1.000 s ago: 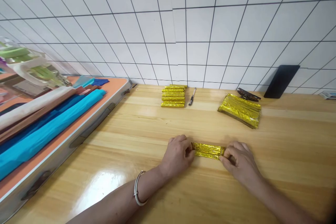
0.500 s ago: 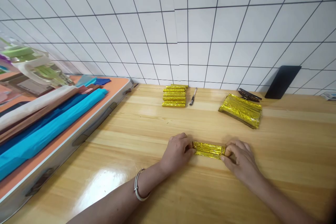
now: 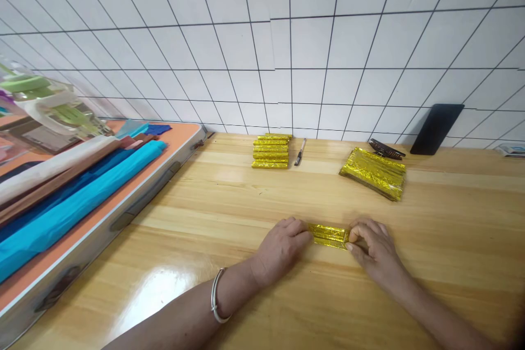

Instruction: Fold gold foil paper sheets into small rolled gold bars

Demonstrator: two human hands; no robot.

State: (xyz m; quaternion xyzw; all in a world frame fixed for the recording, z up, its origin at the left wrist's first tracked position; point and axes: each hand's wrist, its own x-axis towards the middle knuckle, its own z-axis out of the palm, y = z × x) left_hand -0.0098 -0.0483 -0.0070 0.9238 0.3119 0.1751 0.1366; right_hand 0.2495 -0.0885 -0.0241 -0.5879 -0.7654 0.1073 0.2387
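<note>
A narrow folded strip of shiny gold foil (image 3: pixel 329 235) lies on the wooden table between both hands. My left hand (image 3: pixel 283 246) has its fingers pressed together over the strip's left end and covers that end. At the right end, my right hand (image 3: pixel 371 243) pinches the foil between thumb and fingers. Beyond the hands, several folded gold strips (image 3: pixel 270 152) are lined up near the wall. A flat stack of gold foil sheets (image 3: pixel 374 173) rests at the back right.
A pen (image 3: pixel 299 152) lies beside the folded strips. Behind the foil stack are a dark hair clip (image 3: pixel 386 149) and a black phone (image 3: pixel 437 129) leaning on the wall. At left, an orange-topped case (image 3: pixel 184 130) bears rolled blue, brown and white material (image 3: pixel 118 188).
My left hand has moved slightly right along the strip and covers more of its left end. My right hand keeps its pinch. The view has shifted a little.
</note>
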